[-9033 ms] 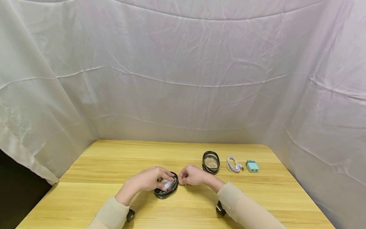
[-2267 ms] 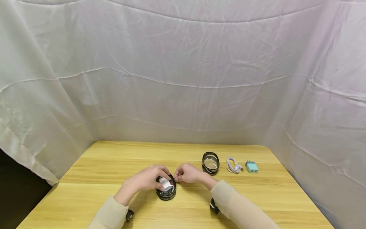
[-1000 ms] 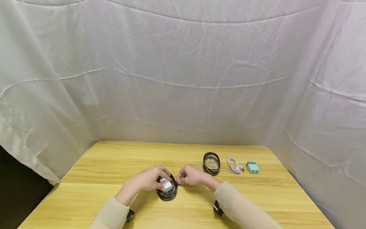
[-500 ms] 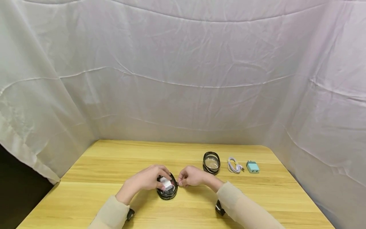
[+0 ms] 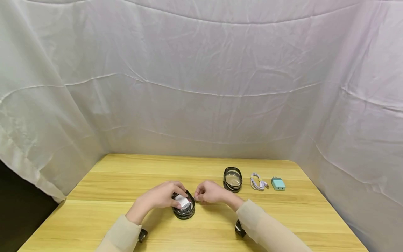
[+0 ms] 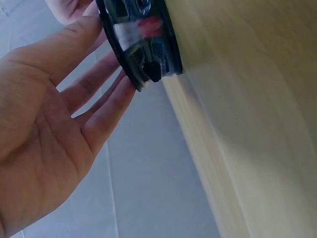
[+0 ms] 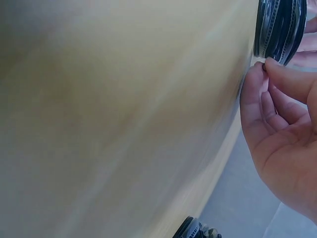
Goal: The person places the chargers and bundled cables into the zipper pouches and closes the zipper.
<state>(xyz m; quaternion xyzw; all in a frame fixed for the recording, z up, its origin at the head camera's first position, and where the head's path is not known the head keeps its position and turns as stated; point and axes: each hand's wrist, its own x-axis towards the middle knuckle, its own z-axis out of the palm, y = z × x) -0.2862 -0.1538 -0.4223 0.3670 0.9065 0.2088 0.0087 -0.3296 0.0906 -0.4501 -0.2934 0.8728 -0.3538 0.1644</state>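
A small round pouch with clear panels and black zipped trim (image 5: 185,212) stands on the table in front of me. My left hand (image 5: 162,196) grips it from the left, thumb and fingers spread over its upper rim. Through the clear top show a white item (image 5: 182,200) and something dark; the left wrist view shows a red patch (image 6: 150,27) inside. At the pouch's right side, my right hand (image 5: 210,192) pinches a small dark zipper pull (image 7: 264,67) between thumb and forefinger. Zipper teeth (image 7: 270,25) run round the side in the right wrist view.
To the right on the wooden table (image 5: 126,175) stand a second clear pouch with black trim (image 5: 232,189), a coiled white cable (image 5: 255,182) and a teal two-port charger plug (image 5: 278,184). Pale cloth (image 5: 201,115) hangs behind and at both sides.
Over the last seconds the pouch has turned slightly under my left hand. My right hand has shifted back and forth a little beside it, most recently slightly left and away from me.
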